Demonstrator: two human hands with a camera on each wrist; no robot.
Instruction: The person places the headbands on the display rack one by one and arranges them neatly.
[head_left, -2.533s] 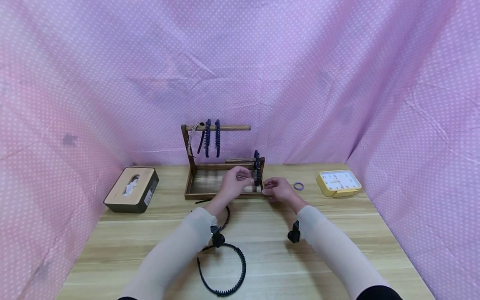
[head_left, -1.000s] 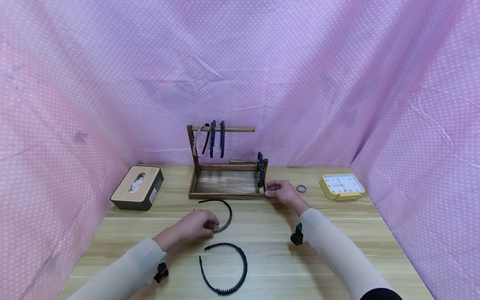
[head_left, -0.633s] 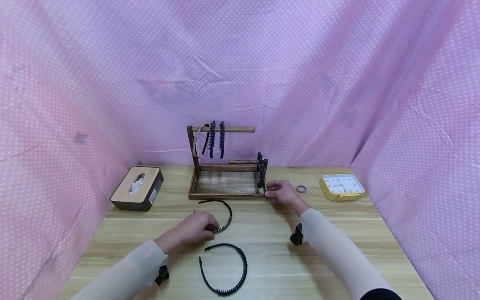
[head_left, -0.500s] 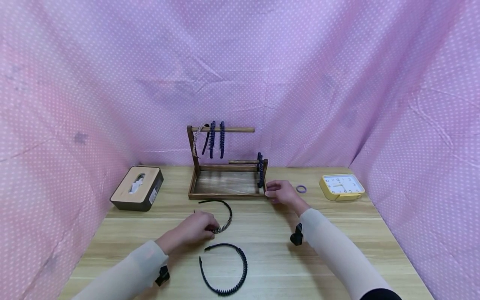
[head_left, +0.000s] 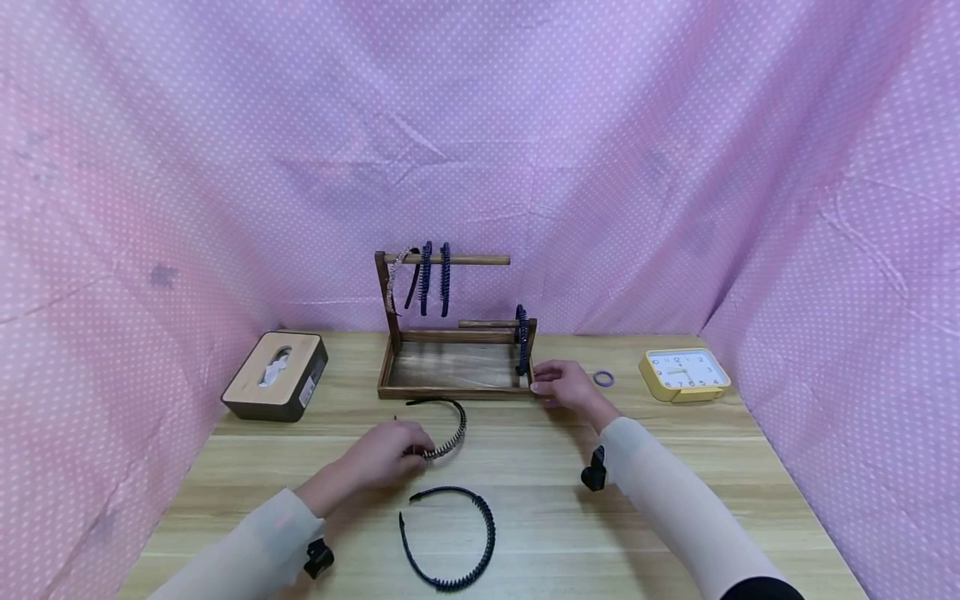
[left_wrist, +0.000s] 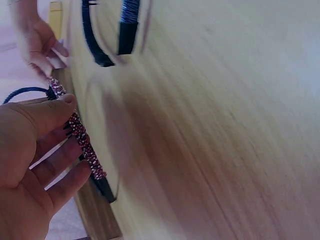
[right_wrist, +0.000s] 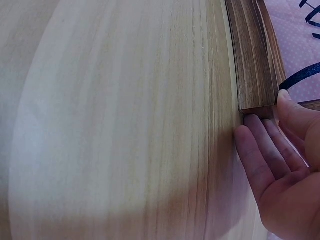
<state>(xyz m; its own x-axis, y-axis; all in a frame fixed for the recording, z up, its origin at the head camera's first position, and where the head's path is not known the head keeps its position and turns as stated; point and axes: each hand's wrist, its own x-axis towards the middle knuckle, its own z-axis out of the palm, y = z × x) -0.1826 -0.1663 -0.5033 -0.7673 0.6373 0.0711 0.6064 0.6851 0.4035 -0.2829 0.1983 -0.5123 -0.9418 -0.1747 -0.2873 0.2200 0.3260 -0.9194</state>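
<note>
My left hand (head_left: 384, 454) pinches a thin black headband (head_left: 456, 435) between thumb and fingers, close over the table in front of the rack. In the left wrist view, this headband (left_wrist: 86, 142) has a band of pinkish glittering beads and dark teeth. My right hand (head_left: 564, 386) rests against the right end of the brown wooden rack (head_left: 450, 393). In the right wrist view, its thumb lies at the top corner of the rack (right_wrist: 255, 55), its other fingers stretched along the end face. A second black coiled headband (head_left: 491, 533) lies on the table nearer me.
Three headbands, a silvery one (head_left: 391, 279) and two dark ones (head_left: 446, 279), hang on the upper rod; another dark one (head_left: 522, 342) hangs on the lower rod. A tissue box (head_left: 288, 358) stands left. A purple ring (head_left: 603, 378) and yellow clock (head_left: 686, 373) sit right.
My left hand has come from the rack down to the beaded headband, gripped it and tilted it slightly up. My right hand stays at the rack's end.
</note>
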